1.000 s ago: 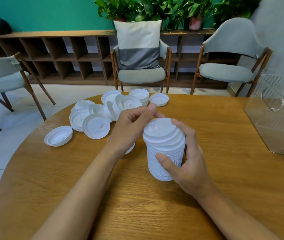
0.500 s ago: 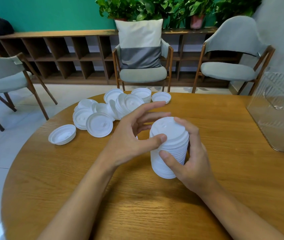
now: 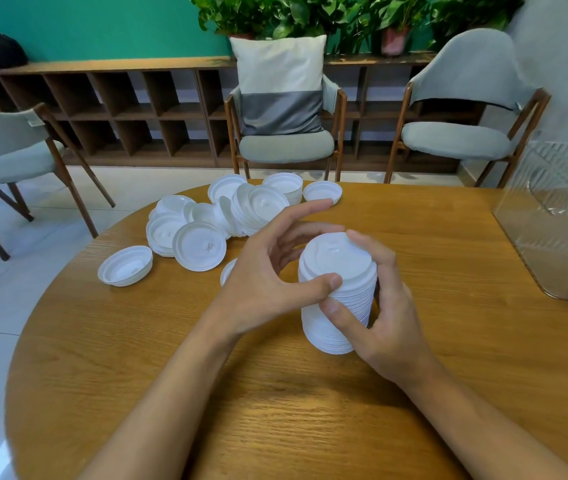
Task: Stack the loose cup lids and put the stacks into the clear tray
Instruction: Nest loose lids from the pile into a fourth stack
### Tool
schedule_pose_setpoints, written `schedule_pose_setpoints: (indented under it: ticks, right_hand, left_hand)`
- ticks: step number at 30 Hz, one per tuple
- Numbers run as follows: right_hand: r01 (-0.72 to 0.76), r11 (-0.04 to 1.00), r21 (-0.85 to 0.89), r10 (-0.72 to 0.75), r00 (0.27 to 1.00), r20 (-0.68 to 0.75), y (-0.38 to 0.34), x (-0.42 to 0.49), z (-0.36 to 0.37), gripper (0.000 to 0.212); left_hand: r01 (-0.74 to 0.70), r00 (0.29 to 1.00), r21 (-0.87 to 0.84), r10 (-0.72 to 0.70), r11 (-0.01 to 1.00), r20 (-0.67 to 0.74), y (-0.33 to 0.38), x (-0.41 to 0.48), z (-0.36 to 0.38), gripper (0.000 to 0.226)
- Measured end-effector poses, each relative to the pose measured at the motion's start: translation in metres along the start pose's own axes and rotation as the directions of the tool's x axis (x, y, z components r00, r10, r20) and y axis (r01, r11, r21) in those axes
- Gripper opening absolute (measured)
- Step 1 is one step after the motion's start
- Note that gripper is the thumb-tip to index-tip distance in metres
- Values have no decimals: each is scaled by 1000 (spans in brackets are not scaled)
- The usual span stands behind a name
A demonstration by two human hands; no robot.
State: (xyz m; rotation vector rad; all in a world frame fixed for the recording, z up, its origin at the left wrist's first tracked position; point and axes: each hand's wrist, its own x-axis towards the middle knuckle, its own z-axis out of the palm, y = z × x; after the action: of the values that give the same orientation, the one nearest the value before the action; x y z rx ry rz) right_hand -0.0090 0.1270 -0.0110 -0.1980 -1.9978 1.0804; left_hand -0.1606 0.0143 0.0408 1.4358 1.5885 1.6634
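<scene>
Well left of the clear tray (image 3: 552,220), on the table (image 3: 275,393), gripping the lid stack (image 3: 338,261) with curled fingers of the right hand (image 3: 390,317), left hand (image 3: 261,282) loose with only its thumb touching; could lean and spill if lifted by upper lids.

place: office lounge | cushioned chairs (image 3: 286,147), cubby shelf (image 3: 119,109), potted plants (image 3: 310,15), round table (image 3: 310,410)

white lids (image 3: 199,245) and a white stack (image 3: 338,292) — the bench (image 3: 275,393) honey-brown with wood grain; tray (image 3: 552,220) clear, faintly ribbed; wall (image 3: 102,26) teal; cushion (image 3: 280,84) cream over a grey band; chairs (image 3: 286,147) pale grey-green.
</scene>
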Motion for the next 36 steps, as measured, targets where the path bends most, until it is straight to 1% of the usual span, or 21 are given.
schedule_pose_setpoints:
  ticks: [4, 8, 11, 16, 20, 24, 25, 26, 28, 30, 31, 33, 36]
  right_hand:
    - [-5, 1000, -16, 5, 1000, 8, 4, -1, -2, 64]
    - [-11, 1000, -23, 12, 1000, 22, 3, -1, -4, 62]
    - [-30, 999, -30, 31, 999, 31, 3, -1, -5, 64]
    - [-36, 998, -56, 39, 998, 49, 3, -1, -6, 66]
    - [-40, 996, -84, 47, 996, 82, 4, -2, -7, 72]
    - [-40, 995, -88, 48, 994, 95, 3, -3, -9, 74]
    - [-40, 995, -91, 48, 995, 90, 4, -3, -9, 74]
    - [-43, 994, -100, 51, 995, 86, 4, -3, -9, 74]
    - [-50, 992, -115, 60, 995, 85, 3, -3, -9, 75]
    - [-52, 991, -121, 63, 994, 87, 2, -3, -9, 75]
    - [-50, 991, -126, 61, 994, 88, 1, -3, -9, 74]
    - [-49, 990, -132, 61, 994, 88, 1, -3, -9, 75]
    - [-56, 989, -140, 69, 993, 94, 0, -3, -9, 75]
  left_hand:
    - [26, 1000, -27, -26, 999, 1, -1, -2, 3, 76]
    - [42, 999, -1, -42, 999, -22, -2, -3, 5, 81]
    - [64, 998, -18, -64, 998, -15, -3, -3, 6, 81]
    - [112, 993, -57, -109, 992, 46, -8, -5, 6, 75]
    - [103, 992, -57, -99, 993, 73, -9, -9, 5, 76]
    - [88, 995, -67, -84, 994, 55, -13, -13, 7, 78]
    - [87, 995, -56, -85, 995, 43, -14, -14, 5, 75]
    - [83, 996, -20, -82, 996, 24, -14, -15, 1, 68]
    - [91, 994, 128, -84, 988, -65, -15, -18, -10, 50]
    - [123, 981, 309, -68, 943, -184, -21, -22, -23, 32]
    - [133, 973, 408, -41, 903, -227, -25, -25, -30, 25]
    - [149, 971, 588, -5, 795, -239, -33, -29, -43, 20]
    - [171, 983, 726, -66, 666, -170, -40, -32, -55, 27]
